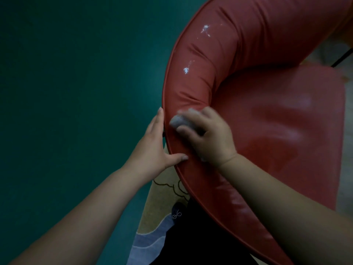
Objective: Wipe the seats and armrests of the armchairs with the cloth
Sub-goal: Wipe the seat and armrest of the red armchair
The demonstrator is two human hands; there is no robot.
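Head view: I see the red armchair (257, 111) filling the right side, green wall (76, 92) to its left. Right hand (208, 134) has fingers curled round the grey cloth (178, 122), pressing it on the padded armrest (189, 88), at the bend where that meets the seat (286, 121). Cloth is motion-blurred. Left hand (154, 144) lies flat, fingers straight, on the armrest's outer edge, thumb on the piping just beside the right wrist, holding nothing. White scuff marks (205, 29) sit higher up the armrest, well apart from the cloth. Patterned rug (152, 217) below the armchair.
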